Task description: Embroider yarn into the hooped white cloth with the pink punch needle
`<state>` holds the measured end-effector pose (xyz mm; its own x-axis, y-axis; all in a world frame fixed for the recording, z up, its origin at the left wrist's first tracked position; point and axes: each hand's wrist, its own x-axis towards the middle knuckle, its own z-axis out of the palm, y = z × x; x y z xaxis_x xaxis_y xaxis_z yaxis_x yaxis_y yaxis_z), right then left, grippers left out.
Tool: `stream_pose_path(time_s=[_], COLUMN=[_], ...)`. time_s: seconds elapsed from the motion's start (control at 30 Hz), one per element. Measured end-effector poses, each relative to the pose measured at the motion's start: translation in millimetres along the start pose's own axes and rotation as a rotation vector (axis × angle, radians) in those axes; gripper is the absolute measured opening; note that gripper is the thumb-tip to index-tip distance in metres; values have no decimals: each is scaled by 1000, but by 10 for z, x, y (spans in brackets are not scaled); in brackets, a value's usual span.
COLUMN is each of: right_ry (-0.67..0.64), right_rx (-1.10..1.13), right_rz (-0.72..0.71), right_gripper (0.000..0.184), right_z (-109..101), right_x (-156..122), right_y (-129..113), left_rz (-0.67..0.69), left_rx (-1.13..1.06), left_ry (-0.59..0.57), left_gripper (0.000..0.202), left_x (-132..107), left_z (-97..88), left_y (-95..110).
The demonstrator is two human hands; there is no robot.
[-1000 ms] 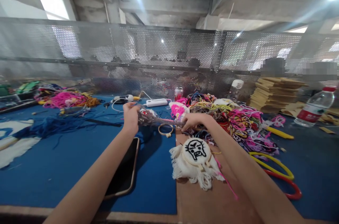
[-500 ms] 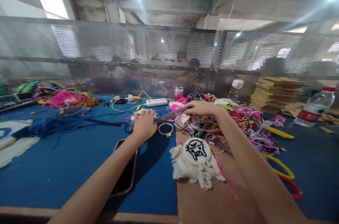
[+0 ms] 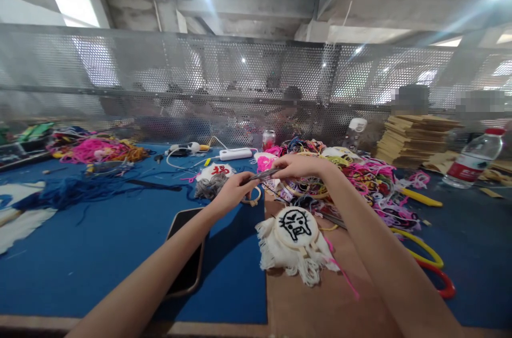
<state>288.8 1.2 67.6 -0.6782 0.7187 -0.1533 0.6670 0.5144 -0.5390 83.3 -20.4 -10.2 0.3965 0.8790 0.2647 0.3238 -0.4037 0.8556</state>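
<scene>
A bundle of grey yarn (image 3: pixel 264 175) stretches between my two hands above the table. My left hand (image 3: pixel 234 191) pinches it at the left, over a small wooden embroidery hoop (image 3: pixel 256 198) that it partly covers. At the other end my right hand (image 3: pixel 300 166) has its fingers closed on the strands, in front of a tangled heap of coloured yarn (image 3: pixel 370 172). Loose grey yarn (image 3: pixel 210 186) lies left of my left hand, beside white cloth with a red character (image 3: pixel 218 170). Nearer me rests a hooped white cloth with a black stitched face (image 3: pixel 295 225).
A phone (image 3: pixel 186 252) lies under my left forearm. Yellow and red scissor-like handles (image 3: pixel 438 279) are right of my right forearm. Farther off are a water bottle (image 3: pixel 474 162), stacked brown paper (image 3: pixel 414 138), a can (image 3: pixel 269 139) and a white power strip (image 3: pixel 236 154).
My left hand has moved right, close to my right hand, and now pinches the grey yarn there. The loose grey yarn and the red character have come into sight. My right hand stays nearly in place.
</scene>
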Motion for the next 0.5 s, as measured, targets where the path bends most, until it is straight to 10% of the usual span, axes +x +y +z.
stream_pose_path(time_s=[0.5], right_ry=[230], right_rx=[-82], right_rz=[-290], right_gripper=[14], right_z=[142], right_x=[189], right_y=[-113], left_rz=[-31], left_rx=[-50], left_ry=[-34], left_gripper=[27], left_x=[-15], left_z=[29], left_y=[42])
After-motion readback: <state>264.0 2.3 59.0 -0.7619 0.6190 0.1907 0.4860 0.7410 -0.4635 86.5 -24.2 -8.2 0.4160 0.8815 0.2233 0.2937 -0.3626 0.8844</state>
